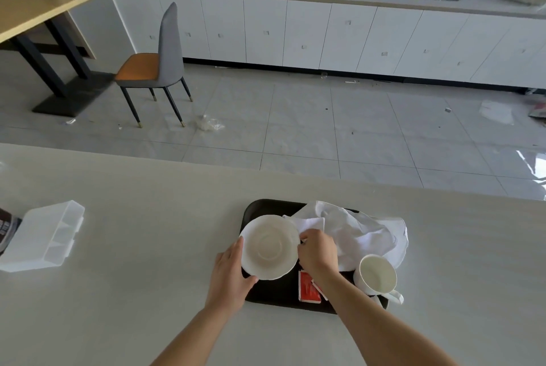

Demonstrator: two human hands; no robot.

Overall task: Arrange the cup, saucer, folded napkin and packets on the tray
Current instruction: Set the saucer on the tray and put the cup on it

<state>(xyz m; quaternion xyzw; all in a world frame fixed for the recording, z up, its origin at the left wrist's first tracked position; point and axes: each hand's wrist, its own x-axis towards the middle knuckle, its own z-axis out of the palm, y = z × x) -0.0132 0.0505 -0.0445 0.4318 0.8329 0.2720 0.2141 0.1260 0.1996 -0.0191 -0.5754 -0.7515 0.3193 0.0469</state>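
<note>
A dark tray [260, 209] lies on the pale table. The white saucer [269, 247] rests at the tray's left end, and both hands grip it: my left hand [232, 274] on its left rim, my right hand [317, 252] on its right rim. A white napkin [363, 232] lies crumpled, unfolded, over the tray's far right part, spilling past its edge. Red packets [308, 287] lie on the tray's near side, partly hidden under my right forearm. The white cup [378, 275] stands upright at the tray's near right corner, handle pointing right.
A clear plastic box [44, 237] sits at the table's left, with a dark object [7, 226] at the frame's left edge. Beyond the table's far edge are tiled floor, a grey-and-orange chair [159, 64] and white cabinets.
</note>
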